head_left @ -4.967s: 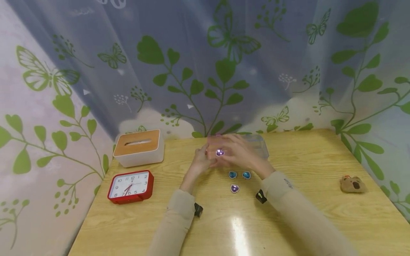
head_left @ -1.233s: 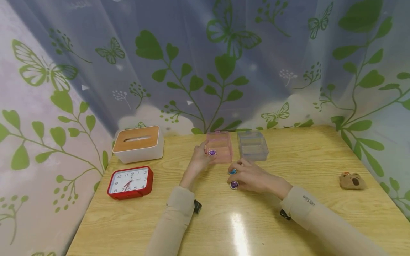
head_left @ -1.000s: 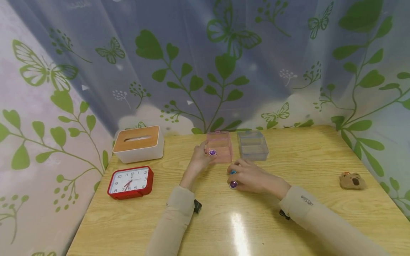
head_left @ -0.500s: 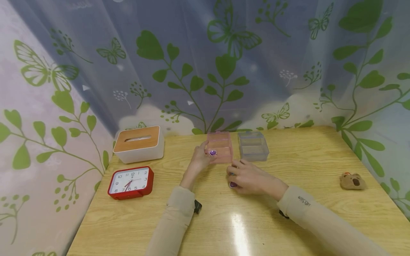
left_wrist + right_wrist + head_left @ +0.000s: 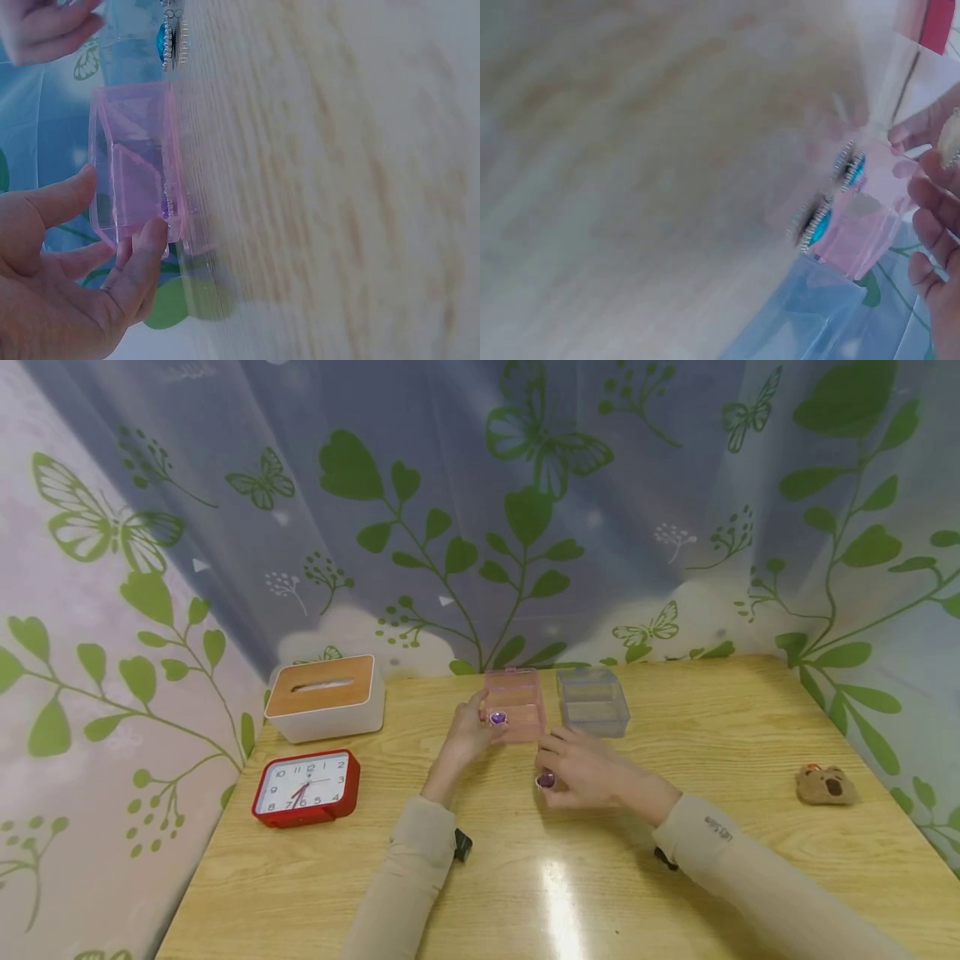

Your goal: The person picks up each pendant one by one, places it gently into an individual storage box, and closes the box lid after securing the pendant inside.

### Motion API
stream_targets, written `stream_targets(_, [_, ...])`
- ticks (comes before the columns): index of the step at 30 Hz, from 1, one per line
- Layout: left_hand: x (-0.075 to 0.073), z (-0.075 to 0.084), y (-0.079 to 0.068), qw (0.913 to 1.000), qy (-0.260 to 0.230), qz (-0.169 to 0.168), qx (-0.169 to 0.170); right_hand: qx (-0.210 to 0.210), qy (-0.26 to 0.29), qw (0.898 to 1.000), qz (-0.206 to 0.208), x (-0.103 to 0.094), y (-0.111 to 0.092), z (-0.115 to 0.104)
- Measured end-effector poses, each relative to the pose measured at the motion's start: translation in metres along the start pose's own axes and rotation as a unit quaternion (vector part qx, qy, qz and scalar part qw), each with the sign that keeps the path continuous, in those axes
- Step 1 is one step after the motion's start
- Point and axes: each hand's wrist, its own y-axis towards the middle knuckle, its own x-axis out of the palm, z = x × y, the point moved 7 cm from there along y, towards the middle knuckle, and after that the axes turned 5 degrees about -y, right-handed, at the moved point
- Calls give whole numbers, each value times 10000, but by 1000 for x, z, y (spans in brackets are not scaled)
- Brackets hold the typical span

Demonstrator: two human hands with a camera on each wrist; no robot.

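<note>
My left hand (image 5: 467,732) holds the left side of a clear pink box (image 5: 529,710), thumb at its rim and fingers on its side in the left wrist view. Inside the box lies a purple gem (image 5: 498,718) with a pale beaded edge. My right hand (image 5: 585,770) pinches another purple gem ornament (image 5: 546,779), heart-shaped, between thumb and fingers; its pale back (image 5: 951,141) faces the right wrist camera. Close by on the table stand two blue gem ornaments (image 5: 819,226) with beaded rims, hidden behind the right hand in the head view.
A clear bluish divided box (image 5: 594,703) stands right of the pink one. At the left are a white tissue box (image 5: 330,725) with a wooden top and a red clock (image 5: 307,789). A small brown plush animal head (image 5: 825,785) lies far right on the wooden table (image 5: 720,893).
Five seconds ago my right hand was over the pink box and this heart-shaped purple gem lay on the table. Since then the hand came back and took hold of it. The left hand stays put.
</note>
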Motion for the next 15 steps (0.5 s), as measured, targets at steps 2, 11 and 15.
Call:
stream_targets(2, [0,1,0,10000,3,-1,4,139,110,9992,354,-8,2,4])
stream_targets(11, [2,-4,2,10000,-21,11,-93,681,-35,9891,1303,-26,14,21])
stream_targets(15, [3,-5,1,9999,-45,19,-156,805,30,9876,1347,-28,20,25])
